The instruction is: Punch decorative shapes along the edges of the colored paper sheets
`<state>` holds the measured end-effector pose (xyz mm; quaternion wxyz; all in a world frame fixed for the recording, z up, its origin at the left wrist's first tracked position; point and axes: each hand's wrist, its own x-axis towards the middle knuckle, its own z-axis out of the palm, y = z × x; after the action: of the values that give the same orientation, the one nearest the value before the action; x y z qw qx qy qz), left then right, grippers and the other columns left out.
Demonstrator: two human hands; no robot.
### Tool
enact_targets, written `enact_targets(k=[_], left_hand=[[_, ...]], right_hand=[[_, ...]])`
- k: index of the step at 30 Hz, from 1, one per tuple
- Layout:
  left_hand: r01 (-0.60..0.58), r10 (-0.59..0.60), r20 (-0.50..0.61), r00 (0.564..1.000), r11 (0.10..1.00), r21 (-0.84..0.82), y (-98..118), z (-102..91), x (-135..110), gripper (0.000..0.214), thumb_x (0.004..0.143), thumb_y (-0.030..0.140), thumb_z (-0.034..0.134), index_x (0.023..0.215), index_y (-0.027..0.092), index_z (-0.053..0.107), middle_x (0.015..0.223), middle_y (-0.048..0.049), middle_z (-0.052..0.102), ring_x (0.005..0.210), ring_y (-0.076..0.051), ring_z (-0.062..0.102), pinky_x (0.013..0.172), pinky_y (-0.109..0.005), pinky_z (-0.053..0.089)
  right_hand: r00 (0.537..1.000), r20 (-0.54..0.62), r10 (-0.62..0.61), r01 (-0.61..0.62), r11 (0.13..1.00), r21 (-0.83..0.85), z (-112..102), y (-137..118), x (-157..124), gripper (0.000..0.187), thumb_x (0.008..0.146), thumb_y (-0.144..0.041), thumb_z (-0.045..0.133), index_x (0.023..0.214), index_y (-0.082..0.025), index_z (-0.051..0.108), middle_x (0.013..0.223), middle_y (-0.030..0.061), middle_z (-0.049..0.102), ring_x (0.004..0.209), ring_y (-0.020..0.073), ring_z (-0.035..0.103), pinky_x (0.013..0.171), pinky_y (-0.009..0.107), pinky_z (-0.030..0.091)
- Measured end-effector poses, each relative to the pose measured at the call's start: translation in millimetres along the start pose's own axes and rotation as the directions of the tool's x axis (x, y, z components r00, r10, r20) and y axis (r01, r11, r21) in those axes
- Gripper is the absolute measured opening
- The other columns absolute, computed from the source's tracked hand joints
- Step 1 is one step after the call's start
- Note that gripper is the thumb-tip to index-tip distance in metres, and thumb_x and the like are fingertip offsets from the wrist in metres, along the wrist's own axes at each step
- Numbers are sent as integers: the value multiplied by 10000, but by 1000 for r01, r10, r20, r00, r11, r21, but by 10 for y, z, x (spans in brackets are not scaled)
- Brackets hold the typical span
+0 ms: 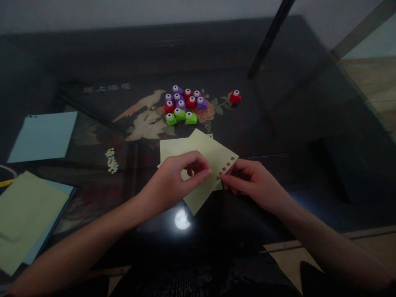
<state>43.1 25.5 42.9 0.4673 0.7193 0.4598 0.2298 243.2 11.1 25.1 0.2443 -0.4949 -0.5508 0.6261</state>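
A pale yellow sheet of paper is turned at an angle over other yellow paper in front of me. Along its right edge runs a row of small star- or flower-shaped holes. My right hand pinches that edge beside the holes, thumb on top and the other fingers partly hidden. Over the sheet's left part is my left hand, its thumb and forefinger brought together; anything between them is too small to make out.
Purple, red and green craft punches cluster beyond the paper, with one red punch apart at right. Small paper cut-outs lie left, near a light blue sheet and stacked paper. A dark pole rises at the back.
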Motion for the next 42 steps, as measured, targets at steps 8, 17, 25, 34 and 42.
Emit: enact_targets(k=[8, 17, 25, 34, 42], left_hand=[[-24, 25, -103, 994, 1000, 17, 91, -201, 43, 48, 820, 197, 570, 786, 171, 592, 719, 10, 638, 669, -120, 593, 631, -235, 483], [-208, 191, 125, 974, 967, 144, -100, -62, 710, 57, 817, 193, 586, 787, 154, 614, 725, 9, 634, 657, -109, 577, 617, -220, 443], [-367, 255, 288, 923, 806, 465, -272, 191, 901, 125, 853, 179, 546, 852, 154, 669, 831, -37, 652, 763, -158, 596, 689, -270, 415], [-369, 253, 286, 924, 784, 499, -243, 212, 906, 36, 812, 156, 586, 784, 160, 608, 760, -2, 619, 698, -142, 566, 656, -268, 378], [-300, 217, 238, 947, 862, 409, -124, -27, 834, 126, 885, 216, 507, 894, 158, 619, 844, -26, 634, 764, -151, 576, 695, -261, 408]], right_hand=[[980, 182, -84, 119, 974, -194, -36, -92, -119, 130, 837, -263, 576, 800, -156, 639, 704, 9, 626, 647, 127, 561, 587, 247, 447], [952, 290, -100, 196, 925, -325, -79, -57, -244, 103, 827, -165, 562, 796, -142, 658, 730, 7, 657, 629, 112, 538, 564, 222, 399], [959, 271, -83, 158, 950, -268, -126, 67, -184, 101, 823, -152, 552, 824, -138, 652, 729, 7, 641, 625, 105, 512, 569, 222, 392], [962, 262, -77, 144, 959, -245, -152, 105, -183, 86, 821, -157, 552, 793, -143, 632, 690, -8, 599, 600, 98, 496, 550, 214, 375], [969, 240, -51, 115, 958, -264, -203, 104, -181, 100, 834, -170, 540, 828, -151, 639, 750, 11, 642, 647, 118, 531, 582, 236, 395]])
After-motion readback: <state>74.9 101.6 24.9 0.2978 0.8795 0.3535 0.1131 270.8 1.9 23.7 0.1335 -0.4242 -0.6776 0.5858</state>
